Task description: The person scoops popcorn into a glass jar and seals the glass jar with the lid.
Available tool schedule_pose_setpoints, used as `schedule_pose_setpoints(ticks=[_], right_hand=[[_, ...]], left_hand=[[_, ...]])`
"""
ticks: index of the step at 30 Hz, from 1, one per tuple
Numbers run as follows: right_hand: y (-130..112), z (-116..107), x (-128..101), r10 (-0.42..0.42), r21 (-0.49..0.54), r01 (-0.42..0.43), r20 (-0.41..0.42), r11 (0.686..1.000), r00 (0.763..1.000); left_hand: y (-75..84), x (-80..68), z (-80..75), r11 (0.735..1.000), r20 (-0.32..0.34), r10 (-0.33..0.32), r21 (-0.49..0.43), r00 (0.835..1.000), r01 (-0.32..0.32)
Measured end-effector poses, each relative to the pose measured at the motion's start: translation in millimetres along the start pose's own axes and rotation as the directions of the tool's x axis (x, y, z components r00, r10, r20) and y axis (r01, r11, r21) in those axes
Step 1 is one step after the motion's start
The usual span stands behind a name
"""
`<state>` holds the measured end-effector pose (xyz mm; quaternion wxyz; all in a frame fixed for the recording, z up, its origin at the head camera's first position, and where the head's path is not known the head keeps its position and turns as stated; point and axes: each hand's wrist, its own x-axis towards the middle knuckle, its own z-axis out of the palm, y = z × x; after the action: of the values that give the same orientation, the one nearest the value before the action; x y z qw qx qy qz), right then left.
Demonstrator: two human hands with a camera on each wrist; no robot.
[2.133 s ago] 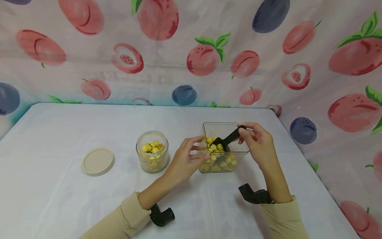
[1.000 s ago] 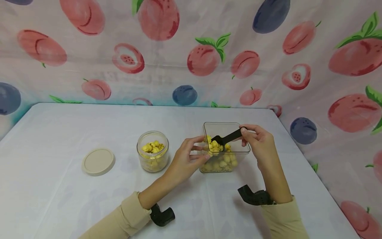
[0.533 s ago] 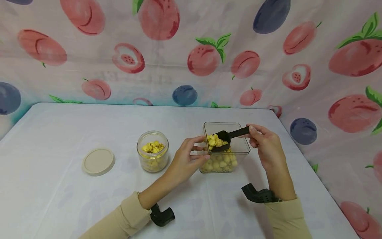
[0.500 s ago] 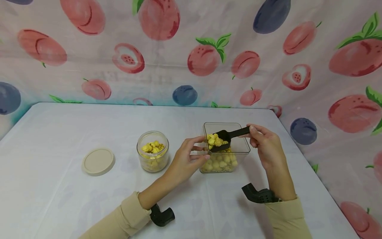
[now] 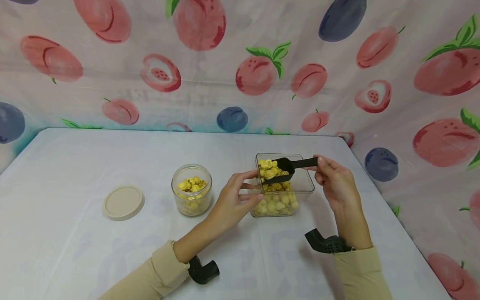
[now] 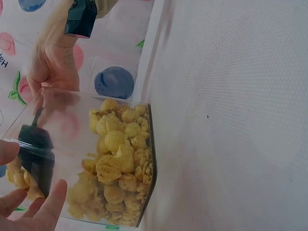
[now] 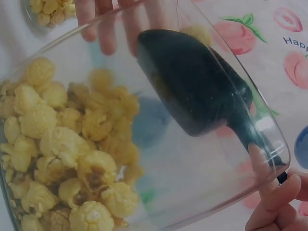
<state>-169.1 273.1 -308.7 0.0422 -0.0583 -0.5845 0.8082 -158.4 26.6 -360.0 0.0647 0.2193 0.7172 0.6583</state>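
Note:
My right hand [image 5: 339, 185] grips the handle end of a black scoop [image 5: 305, 163]. The scoop, loaded with yellow popcorn [image 5: 270, 168], lies level within the upper part of a clear rectangular container [image 5: 303, 192]. Below it, more popcorn [image 7: 62, 139] fills the lower part of the container, as the right wrist view shows. My left hand [image 5: 232, 202] rests its fairly straight fingers and thumb against the container's left side. Through the clear wall in the left wrist view, the dark scoop [image 6: 38, 161] sits near the rim, above the heap.
Left of the container stands an open round glass jar [image 5: 191, 206] partly filled with popcorn. Farther left a beige round lid [image 5: 123, 203] lies on the white-covered table [image 5: 93, 158]. A fruit-patterned cloth [image 5: 210, 71] hangs behind the table and along its right side.
The scoop has come up out of the popcorn heap, tilting from steep to level, and now carries popcorn. My right hand has shifted slightly right. The left hand stays in place.

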Motion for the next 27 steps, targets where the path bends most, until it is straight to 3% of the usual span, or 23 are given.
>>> schedule_pose_setpoints(ticks=[10,19,23,27], right_hand=[[-1,-1,1,-0.017,-0.013,0.016,-0.015,1.000,1.000],[2,20,-4,-0.087,-0.207,0.061,-0.118,0.976,0.989],[3,20,-3,-0.086,-0.195,0.061,-0.118,0.979,0.989],[3,13,0,-0.051,-0.103,0.043,-0.082,0.994,0.995]], left_hand=[[0.5,0.0,0.0,1.000,0.005,0.005,0.007,1.000,-0.005],[1.3,-0.5,-0.2,1.000,0.003,0.010,0.009,1.000,-0.010],[1.9,-0.7,-0.4,1.000,0.003,0.005,0.012,1.000,-0.005],[2.2,-0.9,-0.3,1.000,0.002,0.002,0.015,1.000,-0.002]])
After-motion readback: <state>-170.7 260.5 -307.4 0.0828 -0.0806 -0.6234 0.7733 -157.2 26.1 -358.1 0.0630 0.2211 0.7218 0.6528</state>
